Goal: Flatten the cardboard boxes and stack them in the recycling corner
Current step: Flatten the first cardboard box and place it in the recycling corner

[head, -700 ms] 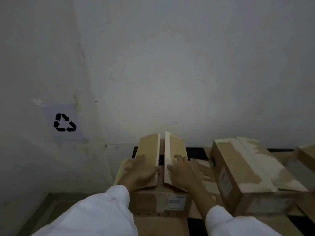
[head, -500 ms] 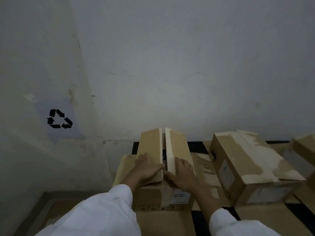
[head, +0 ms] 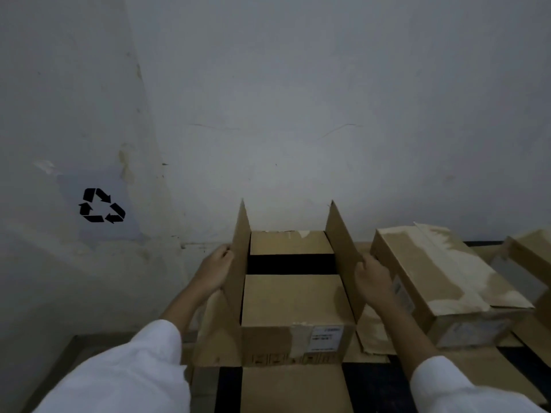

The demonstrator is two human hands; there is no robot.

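Step in hand: opening the top of the box (head: 293, 305), the first stage of flattening it; none of the boxes in view looks flattened yet, by my reading.
Left hand: the left hand (head: 215, 268) grasps the left outer flap (head: 238, 263), fingers curled over its outer face, and holds it upright.
Right hand: the right hand (head: 372, 275) is closed on the outer edge of the right outer flap (head: 343, 257), which stands up and leans slightly outward.
Inner flaps: the two short inner flaps lie folded down, a dark gap (head: 290, 263) between them; whether anything is inside cannot be told.
Where the box is: on the floor (head: 369, 386) near the wall (head: 298, 114), sitting on cardboard sheets (head: 292, 389), right of the corner that carries the recycling sign (head: 101, 205).
Way it points: open top upward; its long axis runs from the person toward the wall, the labelled short end (head: 325, 336) facing the person.
Neighbours: a second box (head: 441, 281), closed, lies just beside it on the right, angled; a third box (head: 533, 251) shows at the right edge of the floor.
Next move, as I judge it: fold both outer flaps fully outward, lift the inner flaps, then free the bottom seam so the walls can collapse sideways.
What it calls for: room on both sides; the second box crowds the right flap.
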